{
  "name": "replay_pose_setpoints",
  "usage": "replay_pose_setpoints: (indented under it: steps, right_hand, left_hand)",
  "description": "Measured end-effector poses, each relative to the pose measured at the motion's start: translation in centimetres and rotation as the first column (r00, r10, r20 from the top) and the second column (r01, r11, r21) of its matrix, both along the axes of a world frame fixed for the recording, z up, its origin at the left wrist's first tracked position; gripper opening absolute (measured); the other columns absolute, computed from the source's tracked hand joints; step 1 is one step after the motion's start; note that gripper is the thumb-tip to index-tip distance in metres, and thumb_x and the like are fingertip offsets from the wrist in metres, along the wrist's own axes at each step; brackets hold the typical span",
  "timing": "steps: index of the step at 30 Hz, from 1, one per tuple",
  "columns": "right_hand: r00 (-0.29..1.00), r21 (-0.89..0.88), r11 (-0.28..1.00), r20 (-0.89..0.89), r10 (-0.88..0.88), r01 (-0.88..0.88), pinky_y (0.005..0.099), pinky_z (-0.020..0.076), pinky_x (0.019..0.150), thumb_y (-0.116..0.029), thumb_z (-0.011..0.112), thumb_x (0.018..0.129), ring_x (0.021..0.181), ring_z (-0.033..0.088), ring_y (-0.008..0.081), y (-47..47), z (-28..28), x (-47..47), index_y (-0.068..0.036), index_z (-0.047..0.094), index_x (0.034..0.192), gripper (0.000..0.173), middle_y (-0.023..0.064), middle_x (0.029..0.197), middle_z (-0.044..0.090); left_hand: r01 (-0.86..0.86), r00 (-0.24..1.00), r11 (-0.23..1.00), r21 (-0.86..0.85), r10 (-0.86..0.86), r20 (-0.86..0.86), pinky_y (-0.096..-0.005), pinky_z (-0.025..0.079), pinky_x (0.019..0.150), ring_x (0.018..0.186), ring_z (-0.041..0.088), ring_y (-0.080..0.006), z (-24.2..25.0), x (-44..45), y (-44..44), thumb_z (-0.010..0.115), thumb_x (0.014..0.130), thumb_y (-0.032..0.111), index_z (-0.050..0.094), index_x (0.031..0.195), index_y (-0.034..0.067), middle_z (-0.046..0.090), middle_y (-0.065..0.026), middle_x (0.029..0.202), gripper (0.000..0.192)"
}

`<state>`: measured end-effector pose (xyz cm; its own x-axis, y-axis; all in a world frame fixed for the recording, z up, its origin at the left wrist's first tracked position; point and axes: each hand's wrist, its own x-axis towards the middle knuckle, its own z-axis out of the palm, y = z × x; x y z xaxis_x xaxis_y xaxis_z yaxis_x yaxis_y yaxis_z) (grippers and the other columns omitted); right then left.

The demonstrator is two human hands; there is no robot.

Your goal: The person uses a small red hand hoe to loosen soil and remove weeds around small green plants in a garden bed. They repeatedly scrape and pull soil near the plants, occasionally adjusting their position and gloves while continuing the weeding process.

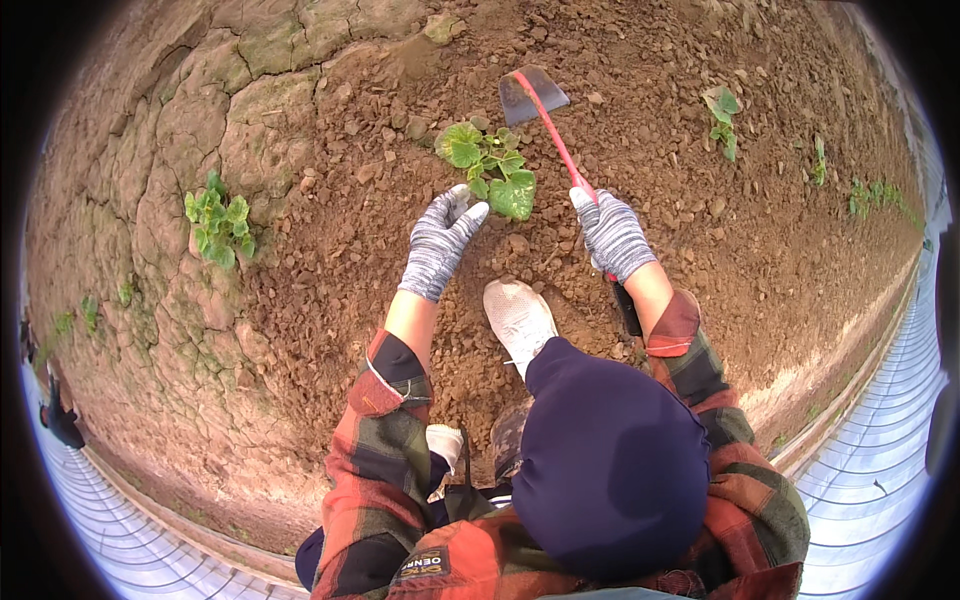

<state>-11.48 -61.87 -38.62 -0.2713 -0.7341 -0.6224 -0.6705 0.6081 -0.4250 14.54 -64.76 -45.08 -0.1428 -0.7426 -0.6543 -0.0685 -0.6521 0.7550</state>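
Note:
My right hand (616, 232), in a grey-and-white knit glove, grips the red shaft of a short hoe (551, 131). Its dark metal blade (531, 94) rests on the loose soil at the upper middle, and the black end of the handle (627, 309) shows behind my wrist. In a matching glove, my left hand (439, 240) has thumb and fingers apart beside a leafy young plant (491, 161). The fingertips are close to its lower leaves; whether they touch is unclear. Some of the plant's leaves have yellow, mottled patches.
Broken brown soil (360, 247) surrounds the plant, with cracked crusted ground (172, 150) to the left. Another plant (220, 221) grows there, and a smaller one (724, 116) at right. My white shoe (517, 319) stands below the hands. Ribbed plastic sheeting (870, 457) lines the edge.

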Motion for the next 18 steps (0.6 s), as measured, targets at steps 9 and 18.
replay_pose_setpoints:
  steps: [9,18]
  right_hand:
    - [0.993,-0.042,0.998,0.106,-0.049,0.054,0.0437,0.0518,0.060,-0.062,0.047,0.102,0.056,0.064,0.0329,-8.8,2.6,0.9,0.001,0.062,0.094,0.066,0.0187,0.064,0.060]
    - [0.973,0.081,0.973,0.101,0.206,-0.214,0.0449,0.0519,0.047,-0.062,0.039,0.104,0.046,0.061,0.0305,-19.5,0.4,6.3,0.001,0.059,0.099,0.066,0.0135,0.057,0.057]
  left_hand:
    - [-0.023,0.788,0.997,0.078,-0.030,0.615,-0.0293,0.052,0.085,0.087,0.063,-0.0126,0.3,11.9,3.8,0.080,0.092,0.024,0.069,0.106,0.002,0.072,-0.0037,0.096,0.028]
    - [0.299,0.558,0.906,0.300,-0.421,0.715,-0.0452,0.052,0.085,0.095,0.067,-0.0388,-0.6,13.9,2.0,0.079,0.088,0.029,0.058,0.106,0.003,0.070,-0.0186,0.100,0.038]
